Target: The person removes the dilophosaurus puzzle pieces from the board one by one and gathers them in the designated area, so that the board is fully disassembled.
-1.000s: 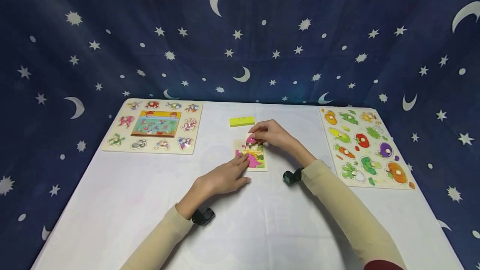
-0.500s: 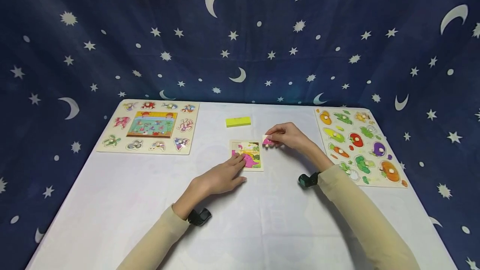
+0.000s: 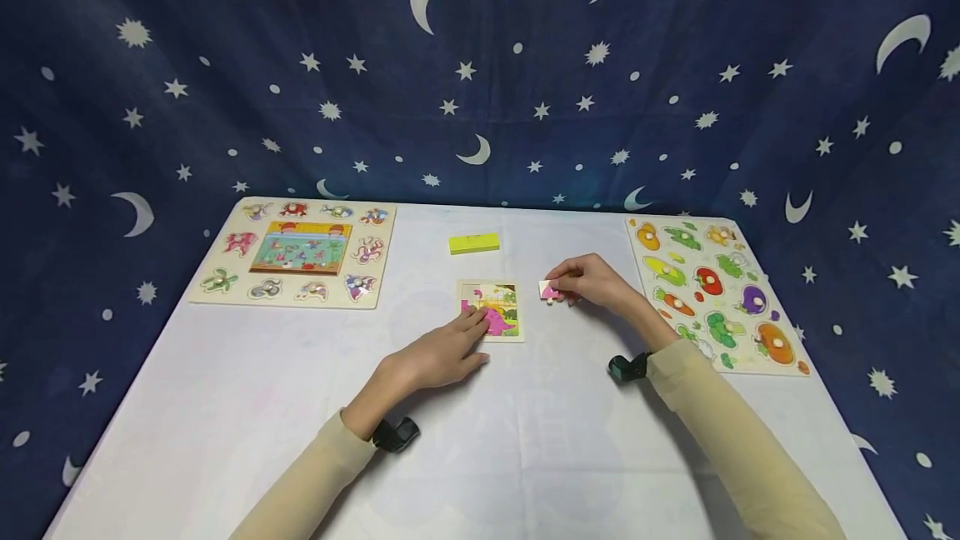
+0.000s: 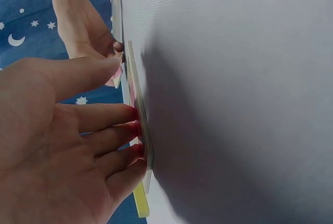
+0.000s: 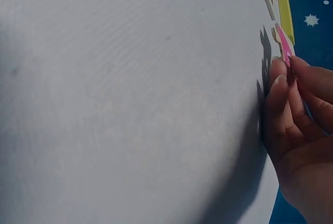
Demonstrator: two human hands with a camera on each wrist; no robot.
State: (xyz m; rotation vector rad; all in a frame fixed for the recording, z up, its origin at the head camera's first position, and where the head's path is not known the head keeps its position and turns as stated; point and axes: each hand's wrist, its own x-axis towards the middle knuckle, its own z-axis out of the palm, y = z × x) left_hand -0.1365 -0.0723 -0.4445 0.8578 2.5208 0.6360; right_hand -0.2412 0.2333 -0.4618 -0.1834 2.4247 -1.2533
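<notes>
The left hand has its fingers out straight, with the tips resting on the little dinosaur puzzle. The right hand pinches a pink piece between thumb and fingers. The piece is near the puzzle, on its right side, and seems to be just above the white table. I think this is the taking-out step. Next, the piece probably needs to go down gently, while the other hand stops the puzzle sliding.

On the white table, a sea board is laid at frame left, a yellow block and puzzle at centre, a vegetable board at right.
</notes>
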